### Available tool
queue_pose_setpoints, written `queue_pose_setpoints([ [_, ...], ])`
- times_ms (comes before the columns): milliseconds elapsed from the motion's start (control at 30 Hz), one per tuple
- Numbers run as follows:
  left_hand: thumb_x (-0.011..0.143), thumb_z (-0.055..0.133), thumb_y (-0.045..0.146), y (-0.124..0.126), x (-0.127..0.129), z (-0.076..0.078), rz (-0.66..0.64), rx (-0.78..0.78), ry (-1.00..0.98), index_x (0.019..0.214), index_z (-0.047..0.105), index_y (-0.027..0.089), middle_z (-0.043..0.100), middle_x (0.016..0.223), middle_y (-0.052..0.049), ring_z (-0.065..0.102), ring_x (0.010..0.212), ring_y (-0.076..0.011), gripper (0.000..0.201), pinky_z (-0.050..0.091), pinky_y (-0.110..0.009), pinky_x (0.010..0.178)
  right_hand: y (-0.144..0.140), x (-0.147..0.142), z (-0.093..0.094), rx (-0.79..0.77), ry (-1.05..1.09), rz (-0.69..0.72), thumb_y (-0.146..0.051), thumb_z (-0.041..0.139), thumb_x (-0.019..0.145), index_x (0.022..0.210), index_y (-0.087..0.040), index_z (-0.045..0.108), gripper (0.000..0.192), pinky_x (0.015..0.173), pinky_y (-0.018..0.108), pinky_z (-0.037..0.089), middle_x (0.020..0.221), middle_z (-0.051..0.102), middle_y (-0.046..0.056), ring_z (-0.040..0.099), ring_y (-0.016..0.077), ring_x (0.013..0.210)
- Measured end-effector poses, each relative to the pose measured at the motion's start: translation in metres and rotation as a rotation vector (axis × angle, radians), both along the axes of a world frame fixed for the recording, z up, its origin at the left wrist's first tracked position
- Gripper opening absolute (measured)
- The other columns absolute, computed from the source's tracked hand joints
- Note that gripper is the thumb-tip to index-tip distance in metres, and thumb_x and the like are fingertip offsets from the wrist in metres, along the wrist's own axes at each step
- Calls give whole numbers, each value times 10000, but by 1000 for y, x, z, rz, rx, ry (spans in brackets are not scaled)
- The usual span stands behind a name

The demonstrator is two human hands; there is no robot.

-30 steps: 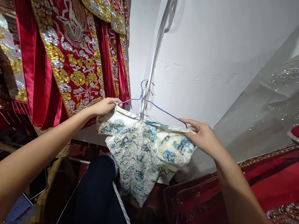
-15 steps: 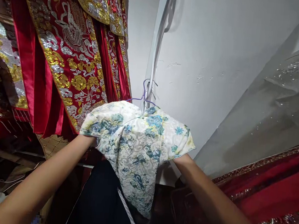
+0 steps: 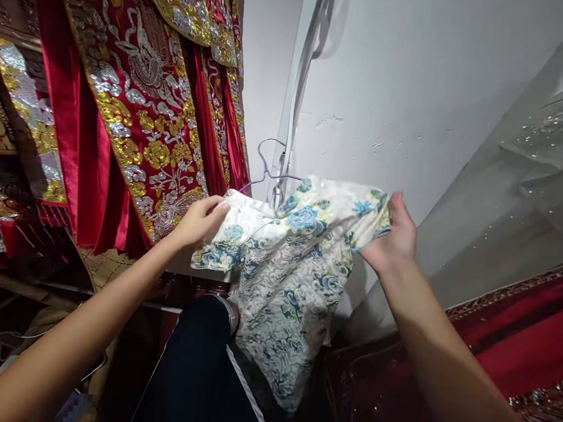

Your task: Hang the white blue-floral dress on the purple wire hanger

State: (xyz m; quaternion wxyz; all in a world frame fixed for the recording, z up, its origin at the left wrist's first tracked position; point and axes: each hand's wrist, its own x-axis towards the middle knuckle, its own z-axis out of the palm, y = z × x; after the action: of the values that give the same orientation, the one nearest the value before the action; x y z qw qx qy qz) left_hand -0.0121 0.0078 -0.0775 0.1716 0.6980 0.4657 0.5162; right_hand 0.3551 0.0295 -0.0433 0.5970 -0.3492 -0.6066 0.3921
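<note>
A white garment with a blue and green floral print (image 3: 290, 272) hangs on a thin purple wire hanger (image 3: 262, 162) in front of the white wall. My left hand (image 3: 203, 219) pinches the garment's left shoulder. On the other side, my right hand (image 3: 393, 239) grips the right shoulder and sleeve edge, lifting it. The hanger's hook shows above the collar; its arms are mostly hidden under the fabric. The garment's lower part drapes down over my dark trouser leg (image 3: 198, 377).
Red robes with gold and silver embroidery (image 3: 138, 88) hang close on the left. A sheer sequinned fabric (image 3: 532, 170) and red embroidered cloth (image 3: 523, 350) lie on the right. A white pipe (image 3: 301, 72) runs up the wall corner.
The garment went from hanging below the bare hanger to being pulled over it. My hands came out from under the fabric and now grip its two shoulders.
</note>
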Motion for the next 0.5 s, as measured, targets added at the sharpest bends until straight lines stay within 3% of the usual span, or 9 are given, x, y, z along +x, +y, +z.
queue_pose_setpoints([
  [100, 896, 558, 518, 0, 14, 3, 62, 83, 100, 827, 646, 165, 633, 767, -11, 554, 724, -160, 371, 435, -271, 685, -33, -28, 12, 73, -110, 189, -742, 182, 919, 1234, -146, 640, 815, 872, 449, 491, 988, 707, 160, 664, 282, 999],
  [167, 933, 490, 538, -4, 23, -3, 57, 85, 12, 760, 607, 168, 580, 690, -3, 517, 652, -146, 425, 413, -264, 631, -53, -40, 5, 134, -334, 449, -781, 270, 881, 1181, -148, 681, 812, 883, 460, 505, 1002, 710, 163, 658, 308, 1020],
  [233, 970, 389, 564, -12, 34, -11, 1, 54, -96, 770, 605, 170, 571, 678, -9, 519, 632, -144, 492, 417, -265, 616, -62, -48, -13, 246, -568, 543, -700, 428, 885, 1153, -184, 707, 645, 933, 483, 493, 1053, 711, 148, 641, 320, 1065],
  [300, 981, 330, 587, -24, 52, -18, -75, 33, -161, 812, 630, 171, 613, 735, -32, 567, 689, -158, 540, 455, -281, 674, -59, -56, -40, 414, -736, 399, -511, 544, 899, 1242, -250, 668, 449, 1044, 514, 420, 1210, 674, 118, 578, 316, 1191],
  [333, 980, 319, 599, -31, 63, -20, -117, 34, -183, 820, 643, 174, 639, 779, -47, 594, 745, -171, 558, 475, -296, 733, -54, -61, -55, 498, -793, 283, -433, 570, 891, 1335, -276, 601, 472, 1106, 536, 353, 1327, 614, 104, 509, 316, 1284],
  [433, 981, 254, 623, -49, 101, -16, -302, 14, -286, 835, 669, 188, 695, 944, -87, 641, 944, -217, 618, 479, -356, 922, -34, -77, -100, 614, -934, 87, -358, 672, 769, 1572, -236, 224, 927, 1178, 602, 201, 1590, 294, 129, 236, 364, 1465],
  [500, 983, 189, 629, -55, 120, -8, -443, -45, -390, 916, 684, 204, 691, 1120, -98, 623, 1107, -243, 656, 451, -392, 1023, -25, -85, -120, 620, -925, -16, -344, 693, 715, 1581, -210, 136, 1039, 1149, 615, 247, 1554, 310, 174, 264, 400, 1435],
])
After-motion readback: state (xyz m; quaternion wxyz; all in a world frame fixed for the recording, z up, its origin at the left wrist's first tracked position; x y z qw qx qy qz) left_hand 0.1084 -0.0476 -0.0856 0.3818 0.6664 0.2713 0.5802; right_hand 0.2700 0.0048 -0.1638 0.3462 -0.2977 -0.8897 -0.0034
